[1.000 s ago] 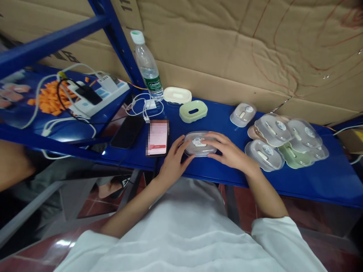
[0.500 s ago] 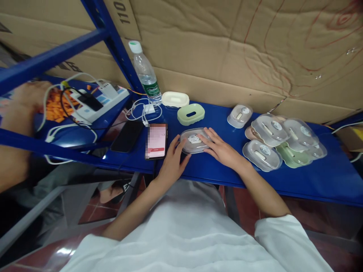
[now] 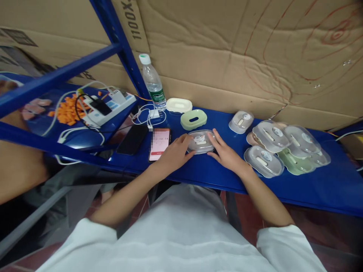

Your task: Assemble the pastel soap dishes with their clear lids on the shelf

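A soap box (image 3: 200, 142) with a see-through lid and a round printed label lies on the blue table in front of me. My left hand (image 3: 179, 150) grips its left end, with the fingers at the far side and the thumb at the near side. At the right end, my right hand (image 3: 222, 150) holds it with fingers on the lid's edge and the thumb in front. Just behind the box are a green oval tray (image 3: 194, 124) with a slot in it and a cream oval piece (image 3: 179, 105).
Several lidded soap boxes (image 3: 272, 135) are piled at the right, with a single one (image 3: 241, 121) nearer the middle. A lit phone (image 3: 159, 145), a dark phone (image 3: 132, 139), a water bottle (image 3: 154, 85) and a power strip (image 3: 109, 109) stand left. Another person's arm (image 3: 19, 162) shows far left.
My left hand has shifted further round the box's left end. My right fingers have moved from the top of the lid toward its right edge. The view has shifted slightly.
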A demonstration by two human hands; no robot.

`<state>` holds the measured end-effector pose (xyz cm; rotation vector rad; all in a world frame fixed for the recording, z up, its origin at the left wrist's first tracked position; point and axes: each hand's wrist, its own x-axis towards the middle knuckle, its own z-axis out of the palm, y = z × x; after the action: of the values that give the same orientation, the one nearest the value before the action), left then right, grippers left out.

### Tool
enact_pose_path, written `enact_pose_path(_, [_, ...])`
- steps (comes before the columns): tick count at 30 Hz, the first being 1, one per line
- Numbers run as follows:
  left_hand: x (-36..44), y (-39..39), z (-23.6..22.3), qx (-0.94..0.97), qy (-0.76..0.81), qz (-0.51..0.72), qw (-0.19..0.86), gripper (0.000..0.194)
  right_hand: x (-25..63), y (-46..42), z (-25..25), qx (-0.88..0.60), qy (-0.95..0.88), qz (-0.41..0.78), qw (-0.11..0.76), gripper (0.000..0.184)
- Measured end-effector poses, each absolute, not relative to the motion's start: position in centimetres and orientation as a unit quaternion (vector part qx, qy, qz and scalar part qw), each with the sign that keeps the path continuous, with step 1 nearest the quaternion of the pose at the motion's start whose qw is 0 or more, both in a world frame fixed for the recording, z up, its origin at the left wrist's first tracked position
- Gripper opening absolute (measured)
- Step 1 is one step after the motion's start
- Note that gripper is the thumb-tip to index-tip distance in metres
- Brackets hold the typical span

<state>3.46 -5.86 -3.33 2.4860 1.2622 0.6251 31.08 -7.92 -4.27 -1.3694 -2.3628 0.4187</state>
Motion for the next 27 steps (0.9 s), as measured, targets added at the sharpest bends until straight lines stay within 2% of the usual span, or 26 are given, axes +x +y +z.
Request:
enact_pose_path(10, [3.6,-3.5,-2.3,0.881,0.415,0.189,0.129,0.043,31.7,-7.0,-4.4,-0.520,-0.824,0.121,0.192,0.078])
enact_pose_path(15, [6.3,-3.2,-1.0,0.874,0.459,0.143,0.066,0.051,31.3,-7.3,-3.4,-0.557,-0.804,0.021,0.208,0.070])
enact_pose_path(18, [9.6,-2.5,0.1,0.875,0.473,0.104,0.023,0.056,31.1,-7.4,-2.7,-0.596,-0.774,-0.006,0.213,0.057])
enact_pose_path(22, [12.5,-0.8,1.0,0.886,0.451,0.103,0.028,0.057,31.3,-7.4,-2.3,-0.617,-0.760,-0.009,0.202,0.039])
enact_pose_path(27, [10.2,0.7,0.5,0.878,0.465,0.108,-0.005,0.060,31.5,-7.7,-2.3,-0.574,-0.791,0.006,0.212,0.039])
